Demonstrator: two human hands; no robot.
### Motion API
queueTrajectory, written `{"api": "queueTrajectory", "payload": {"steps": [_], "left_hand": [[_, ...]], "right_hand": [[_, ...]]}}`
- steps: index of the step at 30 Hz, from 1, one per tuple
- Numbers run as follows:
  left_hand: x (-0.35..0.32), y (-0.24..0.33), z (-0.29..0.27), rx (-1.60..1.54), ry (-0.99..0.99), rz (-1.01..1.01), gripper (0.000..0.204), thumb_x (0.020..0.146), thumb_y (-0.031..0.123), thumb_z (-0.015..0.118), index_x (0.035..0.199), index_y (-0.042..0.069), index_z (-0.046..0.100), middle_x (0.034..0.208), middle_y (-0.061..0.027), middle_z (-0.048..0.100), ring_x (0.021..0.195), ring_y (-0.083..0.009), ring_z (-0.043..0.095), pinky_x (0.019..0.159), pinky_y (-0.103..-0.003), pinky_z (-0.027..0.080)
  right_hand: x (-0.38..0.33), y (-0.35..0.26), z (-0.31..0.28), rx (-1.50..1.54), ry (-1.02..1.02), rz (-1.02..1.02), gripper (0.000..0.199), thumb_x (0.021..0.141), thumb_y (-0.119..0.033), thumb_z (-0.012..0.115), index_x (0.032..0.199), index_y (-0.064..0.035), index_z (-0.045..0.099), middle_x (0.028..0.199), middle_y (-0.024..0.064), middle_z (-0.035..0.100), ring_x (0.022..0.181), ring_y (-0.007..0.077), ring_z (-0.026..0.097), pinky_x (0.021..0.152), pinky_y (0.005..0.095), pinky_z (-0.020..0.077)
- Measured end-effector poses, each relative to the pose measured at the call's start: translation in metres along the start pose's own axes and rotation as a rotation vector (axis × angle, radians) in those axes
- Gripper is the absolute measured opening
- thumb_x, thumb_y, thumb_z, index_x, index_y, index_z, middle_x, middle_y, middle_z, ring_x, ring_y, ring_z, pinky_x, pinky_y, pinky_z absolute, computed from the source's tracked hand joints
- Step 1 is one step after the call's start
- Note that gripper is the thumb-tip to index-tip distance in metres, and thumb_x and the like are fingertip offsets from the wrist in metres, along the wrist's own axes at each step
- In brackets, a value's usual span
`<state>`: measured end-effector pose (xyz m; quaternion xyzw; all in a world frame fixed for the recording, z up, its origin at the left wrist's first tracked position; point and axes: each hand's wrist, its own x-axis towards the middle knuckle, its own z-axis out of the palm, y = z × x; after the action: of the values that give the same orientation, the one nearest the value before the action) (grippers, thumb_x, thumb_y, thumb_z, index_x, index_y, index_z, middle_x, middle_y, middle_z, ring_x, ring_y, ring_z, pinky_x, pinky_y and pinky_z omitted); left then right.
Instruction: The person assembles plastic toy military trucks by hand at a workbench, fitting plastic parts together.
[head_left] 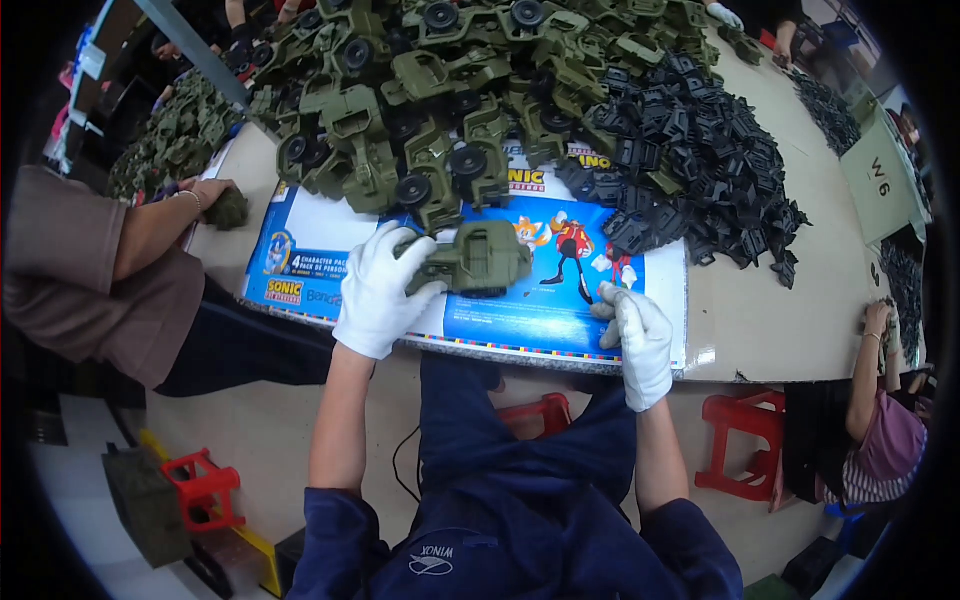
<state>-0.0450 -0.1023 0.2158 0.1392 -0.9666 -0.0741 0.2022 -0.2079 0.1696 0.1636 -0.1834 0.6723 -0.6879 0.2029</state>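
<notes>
My left hand [385,288], in a white glove, grips one end of an olive-green plastic toy jeep [485,257], thumb in front and fingers behind. The jeep is just above a printed blue-and-white sheet [560,335] at the table's front edge. Over the sheet's right end is my right hand [640,335], gloved in white with greyish fingertips. Its fingers are curled together; whatever they may pinch is hidden. Beyond the jeep rises a large heap of similar green toy vehicles [350,140] with black wheels. Beside it on the right lies a pile of small black plastic parts [690,150].
A co-worker's arm [150,230] reaches onto the table at my left. Another person [880,440] works at the right. Red plastic stools [740,440] stand below the table edge. A pale sign board [885,180] stands at the far right.
</notes>
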Motion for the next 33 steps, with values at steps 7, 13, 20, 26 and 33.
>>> {"api": "queueTrajectory", "payload": {"steps": [7, 13, 20, 26, 33], "left_hand": [[-0.025, 0.015, -0.003, -0.033, 0.181, -0.159, 0.089, 0.064, 0.014, 0.084, 0.141, 0.005, 0.04, 0.138, -0.0241, 0.04, 0.13, -0.0439, 0.041, 0.106, -0.048, 0.037], [-0.047, 0.04, 0.012, -0.918, 0.097, -0.792, 0.096, 0.093, 0.034, 0.067, 0.151, -0.006, 0.001, 0.135, -0.0208, 0.05, 0.117, -0.0238, 0.053, 0.098, -0.034, 0.044], [-0.022, 0.031, -0.008, -1.044, -0.015, -0.843, 0.125, 0.075, 0.012, 0.084, 0.149, -0.005, -0.015, 0.127, -0.0177, 0.055, 0.106, -0.0214, 0.06, 0.088, -0.031, 0.051], [-0.032, 0.015, -0.01, -1.326, 0.041, -0.946, 0.085, 0.087, 0.016, 0.072, 0.152, 0.006, 0.019, 0.125, -0.0098, 0.058, 0.106, -0.0189, 0.062, 0.086, -0.032, 0.053], [-0.092, 0.032, 0.01, -2.139, 0.05, -0.988, 0.042, 0.094, 0.031, 0.062, 0.125, 0.003, 0.056, 0.11, -0.0119, 0.066, 0.088, -0.0255, 0.068, 0.076, -0.037, 0.059]], "right_hand": [[0.012, -0.036, 0.029, -0.593, -0.272, -0.341, 0.094, 0.068, -0.03, 0.081, 0.143, 0.0063, 0.037, 0.135, 0.0289, 0.05, 0.123, 0.0364, 0.054, 0.102, 0.0402, 0.0446], [-0.018, -0.036, 0.072, -0.693, -0.536, -0.64, 0.09, 0.071, -0.039, 0.079, 0.139, 0.007, 0.04, 0.135, 0.0292, 0.05, 0.122, 0.0412, 0.052, 0.103, 0.0452, 0.0406], [-0.015, -0.03, 0.061, -0.448, -0.567, -0.742, 0.032, 0.081, -0.019, 0.071, 0.109, -0.0034, 0.067, 0.095, 0.0139, 0.07, 0.083, 0.0298, 0.069, 0.072, 0.0384, 0.0551], [0.063, -0.057, -0.006, -1.227, 0.167, -0.464, 0.044, 0.077, -0.033, 0.074, 0.113, -0.0081, 0.067, 0.104, 0.0153, 0.066, 0.088, 0.0316, 0.064, 0.076, 0.0425, 0.0506], [0.072, -0.055, -0.008, -1.463, 0.063, -0.683, 0.042, 0.071, -0.032, 0.077, 0.108, -0.0145, 0.071, 0.133, 0.0112, 0.055, 0.126, 0.0305, 0.047, 0.089, 0.0446, 0.0438]]}}
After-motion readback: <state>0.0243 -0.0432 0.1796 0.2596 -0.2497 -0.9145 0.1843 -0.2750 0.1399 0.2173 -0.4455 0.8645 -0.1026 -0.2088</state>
